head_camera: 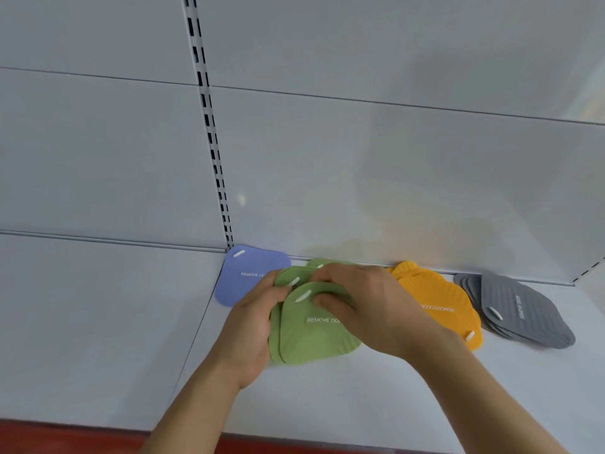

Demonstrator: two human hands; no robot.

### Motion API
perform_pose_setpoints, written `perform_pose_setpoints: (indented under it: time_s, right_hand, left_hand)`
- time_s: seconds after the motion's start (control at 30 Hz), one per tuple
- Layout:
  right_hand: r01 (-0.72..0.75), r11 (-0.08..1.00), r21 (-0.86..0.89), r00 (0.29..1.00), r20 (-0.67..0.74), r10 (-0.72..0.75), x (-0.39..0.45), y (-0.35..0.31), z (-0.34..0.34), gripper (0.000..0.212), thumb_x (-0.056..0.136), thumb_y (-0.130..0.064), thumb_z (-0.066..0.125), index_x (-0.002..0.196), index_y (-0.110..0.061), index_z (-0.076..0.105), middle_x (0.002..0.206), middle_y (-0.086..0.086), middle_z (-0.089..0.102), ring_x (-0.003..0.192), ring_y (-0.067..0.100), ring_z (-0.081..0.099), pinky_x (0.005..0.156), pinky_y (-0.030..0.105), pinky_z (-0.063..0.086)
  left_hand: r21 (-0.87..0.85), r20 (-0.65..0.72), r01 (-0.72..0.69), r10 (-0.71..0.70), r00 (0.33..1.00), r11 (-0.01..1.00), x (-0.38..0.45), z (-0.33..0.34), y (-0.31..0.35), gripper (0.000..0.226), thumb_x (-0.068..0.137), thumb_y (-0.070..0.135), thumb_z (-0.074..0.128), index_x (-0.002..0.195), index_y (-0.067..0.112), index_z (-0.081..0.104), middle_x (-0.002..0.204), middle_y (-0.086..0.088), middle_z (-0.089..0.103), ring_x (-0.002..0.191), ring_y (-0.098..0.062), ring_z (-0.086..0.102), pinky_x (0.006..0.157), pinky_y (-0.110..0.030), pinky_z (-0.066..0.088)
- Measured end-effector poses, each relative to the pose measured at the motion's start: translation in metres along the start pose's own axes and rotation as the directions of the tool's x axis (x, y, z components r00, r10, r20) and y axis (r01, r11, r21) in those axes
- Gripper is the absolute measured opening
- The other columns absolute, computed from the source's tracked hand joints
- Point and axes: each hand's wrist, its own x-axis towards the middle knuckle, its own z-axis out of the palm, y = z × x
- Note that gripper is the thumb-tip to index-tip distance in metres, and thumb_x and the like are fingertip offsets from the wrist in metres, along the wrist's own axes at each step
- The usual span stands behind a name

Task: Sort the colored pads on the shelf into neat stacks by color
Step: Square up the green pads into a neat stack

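Several green pads lie overlapped in a loose pile at the middle of the white shelf. My left hand grips the pile's left edge, fingers curled round it. My right hand comes over from the right and pinches the top green pad near its white slot. A blue pad lies flat behind my left hand by the back wall. To the right sit a stack of orange pads and a fanned stack of grey pads.
The shelf's back panel rises right behind the pads, with a slotted upright above the blue pad. A red strip runs along the shelf's front edge. A side wall closes the shelf at the far right.
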Motion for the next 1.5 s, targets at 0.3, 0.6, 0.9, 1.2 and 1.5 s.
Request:
perform_pose_setpoints:
  time_s: [0.3,0.6,0.9,1.2,1.5]
  right_hand:
    - [-0.005,0.986,0.165,0.968,-0.247,0.046,-0.006,-0.003,0.023,0.007,0.092,-0.027,0.075,0.097,-0.022,0.074,0.092,-0.011,0.066,0.084,0.009,0.064,0.074,0.031,0.053]
    - [-0.092,0.976,0.195,0.919,-0.361,0.159,-0.007,-0.003,0.038,0.02,0.085,-0.03,0.08,0.085,-0.021,0.061,0.081,-0.013,0.061,0.075,0.01,0.059,0.062,0.031,0.05]
    - [-0.4,0.886,-0.233,0.912,-0.003,0.411,0.009,0.074,0.038,0.059,0.092,-0.058,0.061,0.138,-0.021,0.059,0.141,-0.001,0.058,0.132,0.025,0.051,0.109,0.036,0.042]
    - [-0.366,0.873,-0.322,0.854,0.256,0.452,0.034,0.096,0.039,0.101,0.069,-0.08,0.069,0.151,-0.028,0.041,0.153,-0.004,0.04,0.142,0.025,0.037,0.113,0.042,0.039]
    - [-0.225,0.954,-0.197,0.972,0.016,0.233,0.027,0.1,0.038,0.02,0.093,-0.034,0.069,0.113,-0.03,0.069,0.105,-0.004,0.058,0.103,0.029,0.059,0.088,0.044,0.053]
  left_hand:
    - [-0.01,-0.043,-0.032,0.031,0.999,0.999,0.001,0.0,-0.008,0.032,0.105,0.02,0.048,0.12,0.012,0.075,0.123,-0.016,0.075,0.117,-0.033,0.069,0.105,-0.048,0.05]
    - [0.242,0.082,-0.174,0.159,0.984,0.955,-0.001,-0.003,-0.014,0.03,0.094,0.038,0.065,0.118,0.022,0.071,0.12,-0.008,0.076,0.118,-0.028,0.07,0.109,-0.056,0.05]
    - [0.239,-0.106,-0.178,0.208,0.972,0.955,0.001,-0.038,-0.005,0.017,0.101,0.029,0.064,0.112,0.019,0.073,0.117,-0.016,0.074,0.118,-0.041,0.066,0.105,-0.066,0.049]
    - [0.224,-0.142,-0.175,0.21,0.967,0.959,-0.002,-0.053,0.0,0.016,0.102,0.023,0.061,0.111,0.015,0.072,0.117,-0.018,0.073,0.118,-0.042,0.066,0.106,-0.065,0.049]
    - [0.199,-0.134,-0.19,0.218,0.967,0.962,-0.001,-0.054,0.002,0.017,0.102,0.021,0.06,0.112,0.014,0.072,0.117,-0.017,0.074,0.117,-0.04,0.067,0.103,-0.06,0.053]
